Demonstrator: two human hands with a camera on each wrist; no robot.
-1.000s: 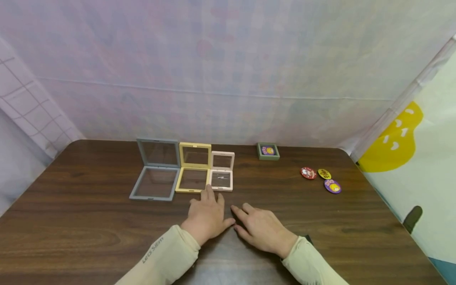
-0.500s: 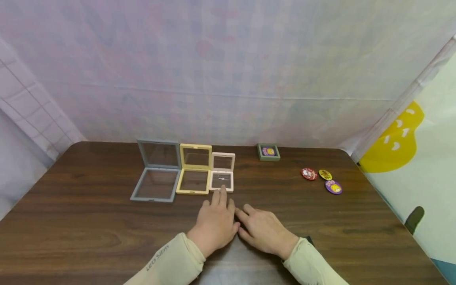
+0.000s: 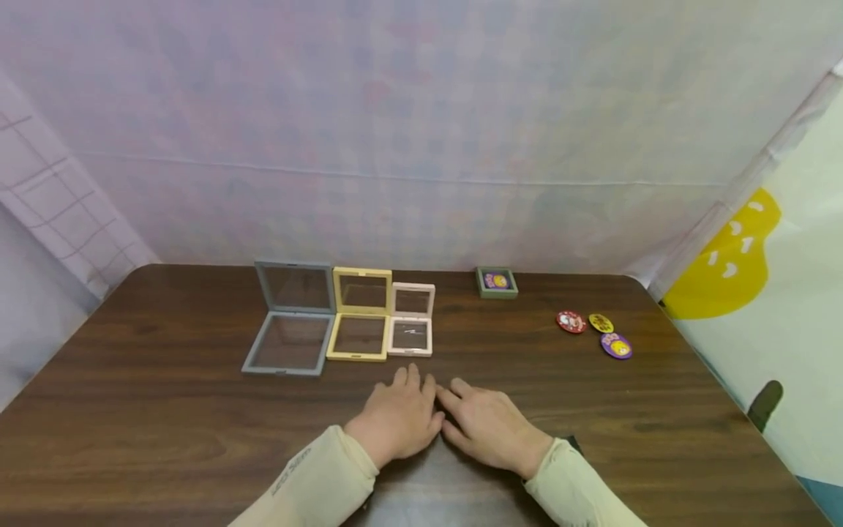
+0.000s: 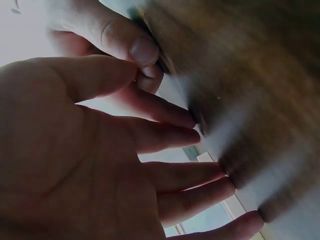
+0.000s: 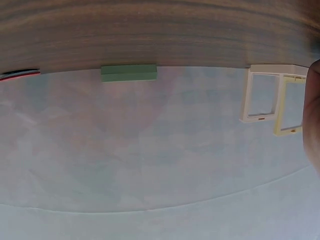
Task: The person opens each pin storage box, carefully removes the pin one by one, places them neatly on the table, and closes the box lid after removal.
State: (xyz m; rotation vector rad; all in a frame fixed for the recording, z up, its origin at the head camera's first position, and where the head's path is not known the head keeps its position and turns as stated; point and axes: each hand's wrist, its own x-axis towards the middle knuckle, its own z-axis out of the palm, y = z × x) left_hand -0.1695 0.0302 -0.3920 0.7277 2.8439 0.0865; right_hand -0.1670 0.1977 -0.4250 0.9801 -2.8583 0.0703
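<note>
My left hand (image 3: 398,416) rests on the table with its fingers extended, holding nothing. Its fingertips lie just short of a small pinkish-white display frame (image 3: 410,353), which stands unfolded. To the right, my right hand (image 3: 490,428) also rests on the tabletop, its fingers relaxed, thumb and index side close to the left hand's thumb. Left of the small frame stand a yellow display frame (image 3: 357,357) and a larger grey-blue one (image 3: 283,371), each unfolded with a clear film panel upright behind. In the left wrist view the left hand's fingertips (image 4: 227,182) touch the table surface.
A green display frame (image 3: 497,294) holding a purple badge lies closed at the back. Farther right lie a red badge (image 3: 571,321), a yellow badge (image 3: 601,323) and a purple badge (image 3: 616,345). A patterned cloth (image 3: 421,146) hangs behind the wooden table (image 3: 165,424).
My left hand has moved right along the fronts of the frames, then drawn back toward me beside the right hand. The right hand, frames and badges have stayed in place.
</note>
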